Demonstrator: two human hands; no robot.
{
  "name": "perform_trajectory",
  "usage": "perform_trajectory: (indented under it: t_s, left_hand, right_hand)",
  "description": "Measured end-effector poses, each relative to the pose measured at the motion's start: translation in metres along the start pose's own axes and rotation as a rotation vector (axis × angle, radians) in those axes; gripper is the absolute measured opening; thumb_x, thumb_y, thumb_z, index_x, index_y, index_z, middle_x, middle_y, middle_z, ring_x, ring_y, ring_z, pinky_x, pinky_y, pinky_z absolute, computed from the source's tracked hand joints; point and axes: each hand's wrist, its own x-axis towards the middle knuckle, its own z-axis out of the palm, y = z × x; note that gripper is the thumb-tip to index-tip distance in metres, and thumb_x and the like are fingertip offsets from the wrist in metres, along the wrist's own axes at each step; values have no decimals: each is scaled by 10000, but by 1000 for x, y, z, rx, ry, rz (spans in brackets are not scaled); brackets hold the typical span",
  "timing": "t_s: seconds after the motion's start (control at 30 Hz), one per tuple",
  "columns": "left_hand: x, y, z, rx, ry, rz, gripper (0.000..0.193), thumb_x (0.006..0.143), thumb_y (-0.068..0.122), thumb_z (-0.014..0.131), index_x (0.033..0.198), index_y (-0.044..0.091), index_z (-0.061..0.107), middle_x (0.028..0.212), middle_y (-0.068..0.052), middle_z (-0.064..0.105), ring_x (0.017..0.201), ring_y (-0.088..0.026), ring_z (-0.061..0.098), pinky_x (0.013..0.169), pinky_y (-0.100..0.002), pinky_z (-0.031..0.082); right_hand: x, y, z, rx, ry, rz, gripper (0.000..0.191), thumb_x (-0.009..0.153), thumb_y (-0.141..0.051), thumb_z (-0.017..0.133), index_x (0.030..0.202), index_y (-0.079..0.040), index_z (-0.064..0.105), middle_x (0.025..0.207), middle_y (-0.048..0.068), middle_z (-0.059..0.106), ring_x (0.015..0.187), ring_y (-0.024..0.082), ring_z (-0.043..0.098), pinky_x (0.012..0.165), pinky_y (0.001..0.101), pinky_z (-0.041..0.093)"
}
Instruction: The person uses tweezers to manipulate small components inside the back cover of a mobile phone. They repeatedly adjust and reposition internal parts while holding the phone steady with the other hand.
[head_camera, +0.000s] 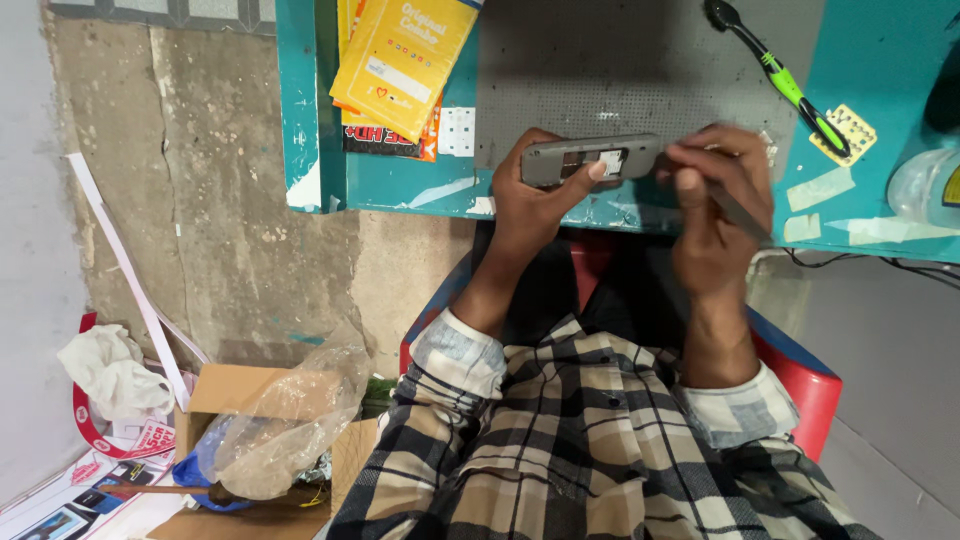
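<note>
My left hand (535, 190) grips a grey phone (585, 160) with its back cover off, held sideways over the near edge of a teal table (400, 185). The left thumb presses on a small white card in the open back. My right hand (718, 195) is closed around a thin dark tool (742, 215), its fingertips at the phone's right end. Both arms wear checked sleeves.
A grey perforated mat (640, 60) lies on the table, with a green-and-black toothbrush (785, 80) at its right, yellow packets (400, 60) at the left and a clear container (925, 185) at the far right. A cardboard box with a plastic bag (280, 420) sits on the floor at left.
</note>
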Motion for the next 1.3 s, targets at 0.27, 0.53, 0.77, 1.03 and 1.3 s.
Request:
perform_trajectory:
  t_s: [0.27, 0.53, 0.77, 1.03, 1.3]
  left_hand:
    - [2, 5, -1, 37, 3, -47, 249, 921, 125, 830, 995, 28, 614, 941, -69, 747, 860, -87, 696, 771, -238, 584]
    - [3, 14, 3, 94, 0, -35, 265, 918, 164, 839, 1006, 19, 635, 944, -50, 744, 875, -81, 696, 789, -232, 591]
    - [3, 18, 3, 72, -5, -27, 253, 941, 185, 821, 1003, 28, 632, 920, -39, 731, 848, -76, 691, 755, -228, 580]
    - [2, 13, 3, 106, 0, 34, 250, 947, 214, 813, 958, 57, 618, 863, -17, 718, 793, -65, 686, 698, -221, 570]
    - [2, 0, 3, 0, 38, 2, 236, 985, 146, 783, 1098, -18, 657, 995, -79, 716, 898, -106, 677, 791, -260, 572]
  right_hand:
    - [-5, 15, 17, 190, -17, 308, 325, 1014, -46, 822, 1288, 6, 653, 1060, -9, 623, 931, 51, 578, 824, 170, 487]
    - [0, 18, 29, 183, 36, 373, 231, 1000, -47, 823, 1145, 22, 658, 962, -8, 683, 841, 41, 607, 761, 175, 497]
    - [-4, 20, 41, 223, 79, 341, 192, 1027, -35, 780, 1135, 19, 631, 1003, 39, 692, 875, 58, 640, 789, 188, 540]
    - [-11, 27, 48, 316, 84, 296, 161, 1033, 49, 669, 1151, 3, 570, 1024, 54, 679, 914, 72, 641, 842, 215, 553]
    - [-8, 25, 50, 268, 112, 287, 145, 1050, 13, 701, 1135, -1, 585, 1028, 35, 661, 897, 52, 594, 825, 196, 509]
